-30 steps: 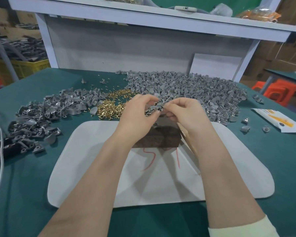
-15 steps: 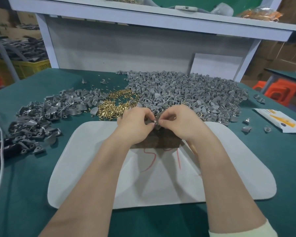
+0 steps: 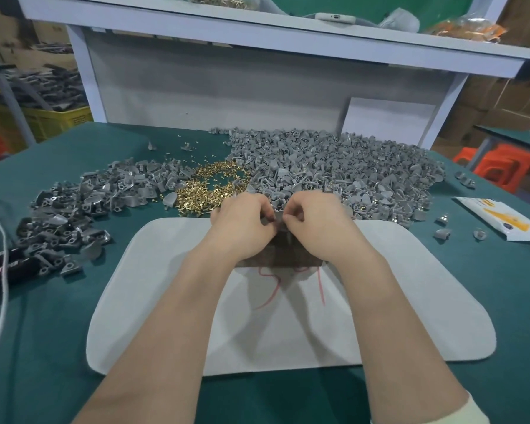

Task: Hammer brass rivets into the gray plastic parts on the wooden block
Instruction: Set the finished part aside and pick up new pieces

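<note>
My left hand (image 3: 242,223) and my right hand (image 3: 314,223) meet fingertip to fingertip over the dark wooden block (image 3: 283,255), which lies on a white mat (image 3: 395,301). Between the curled fingers both hands pinch a small gray plastic part (image 3: 276,224), mostly hidden by the fingers. Whether a rivet sits in it I cannot tell. A heap of brass rivets (image 3: 208,191) lies just behind my left hand. A large pile of gray plastic parts (image 3: 334,166) spreads behind my right hand. No hammer is in view.
A second pile of darker gray parts (image 3: 83,209) covers the green table (image 3: 58,347) at the left, beside a black-and-red tool handle (image 3: 3,261) and a white cord (image 3: 0,301). A white packet (image 3: 502,218) and stray parts lie at the right. A shelf (image 3: 288,35) overhangs the back.
Both hands have come down from above the parts pile toward me and onto the wooden block, still holding the small gray part between their fingertips.
</note>
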`<action>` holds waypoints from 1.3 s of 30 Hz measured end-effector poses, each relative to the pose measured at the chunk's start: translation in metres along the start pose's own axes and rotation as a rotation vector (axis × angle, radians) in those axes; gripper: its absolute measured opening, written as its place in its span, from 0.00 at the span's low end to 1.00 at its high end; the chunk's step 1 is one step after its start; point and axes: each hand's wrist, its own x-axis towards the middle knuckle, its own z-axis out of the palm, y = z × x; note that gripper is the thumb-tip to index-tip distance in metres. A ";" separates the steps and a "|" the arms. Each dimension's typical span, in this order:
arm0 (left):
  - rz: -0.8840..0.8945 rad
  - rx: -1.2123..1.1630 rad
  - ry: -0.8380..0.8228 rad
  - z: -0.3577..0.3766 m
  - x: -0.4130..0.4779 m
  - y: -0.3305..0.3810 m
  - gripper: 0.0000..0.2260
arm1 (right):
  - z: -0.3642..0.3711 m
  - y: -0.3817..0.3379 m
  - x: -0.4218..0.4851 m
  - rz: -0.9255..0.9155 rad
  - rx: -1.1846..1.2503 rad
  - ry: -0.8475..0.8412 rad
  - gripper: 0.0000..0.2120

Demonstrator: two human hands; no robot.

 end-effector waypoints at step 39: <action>0.037 0.006 -0.014 0.001 0.002 0.000 0.06 | 0.010 -0.009 0.000 0.131 0.062 0.106 0.05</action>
